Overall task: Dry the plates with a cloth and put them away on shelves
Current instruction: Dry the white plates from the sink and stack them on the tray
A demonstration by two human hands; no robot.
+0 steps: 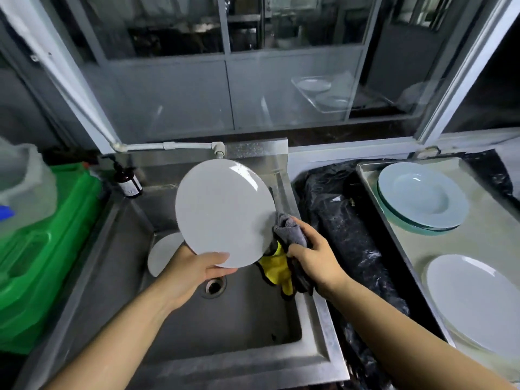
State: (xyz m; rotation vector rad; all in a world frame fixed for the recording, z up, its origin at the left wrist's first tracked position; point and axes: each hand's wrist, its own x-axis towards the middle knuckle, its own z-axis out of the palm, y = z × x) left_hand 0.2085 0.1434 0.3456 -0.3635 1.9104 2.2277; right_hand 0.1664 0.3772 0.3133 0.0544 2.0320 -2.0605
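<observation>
Fingers (219, 258) of the left hand (191, 273) grip a plate (222, 213) over the sink (242, 319).
Right hand (312, 256) clutches a cloth (287, 235) at the plate's right edge.

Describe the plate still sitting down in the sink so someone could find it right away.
Start at the steel sink in the middle. Inside its basin, against the left wall, a white plate leans on edge. Unlike the plate held above it, no hand touches it.
</observation>
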